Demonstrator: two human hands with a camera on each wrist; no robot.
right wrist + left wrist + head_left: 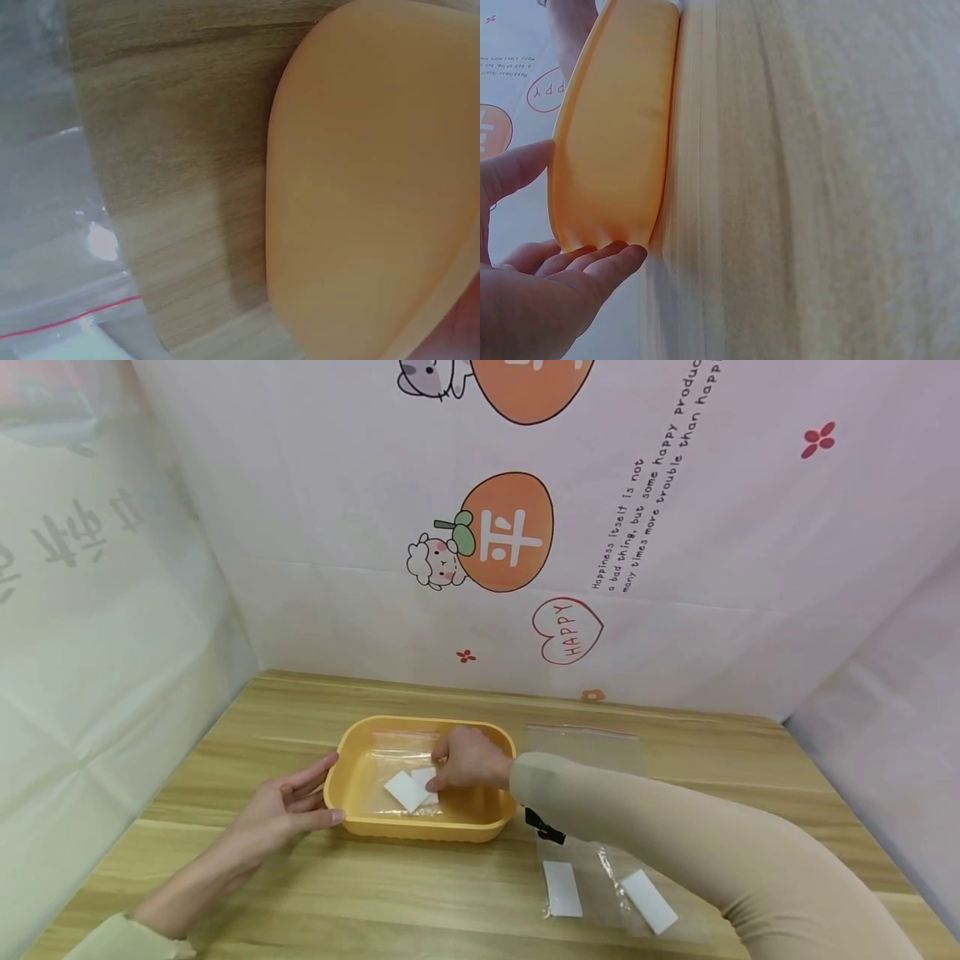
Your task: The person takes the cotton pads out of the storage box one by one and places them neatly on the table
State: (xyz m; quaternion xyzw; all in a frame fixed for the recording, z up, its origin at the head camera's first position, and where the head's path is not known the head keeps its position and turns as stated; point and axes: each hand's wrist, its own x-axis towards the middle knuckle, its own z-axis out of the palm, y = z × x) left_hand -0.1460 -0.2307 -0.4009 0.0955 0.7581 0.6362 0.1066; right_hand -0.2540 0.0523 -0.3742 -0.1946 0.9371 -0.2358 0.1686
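A yellow plastic bin (420,832) stands on the wooden table. My left hand (281,810) holds its left end; in the left wrist view several fingertips (634,255) press the end wall and the thumb touches the rim. My right hand (472,760) reaches inside the bin, with curled fingers at the right edge of a clear zip-lock bag (386,768). White rectangular pieces (405,791) lie at this bag, and the right thumb touches one. The hand's own fingers are out of sight in the right wrist view, where the bin's end wall (367,180) fills much of the frame.
More clear zip-lock bags (588,741) lie right of the bin, partly under the right sleeve. Two white rectangles (562,889) show in the near bags. A black strap-like piece (545,827) shows below the right cuff. A printed cloth wall (360,627) stands behind the table.
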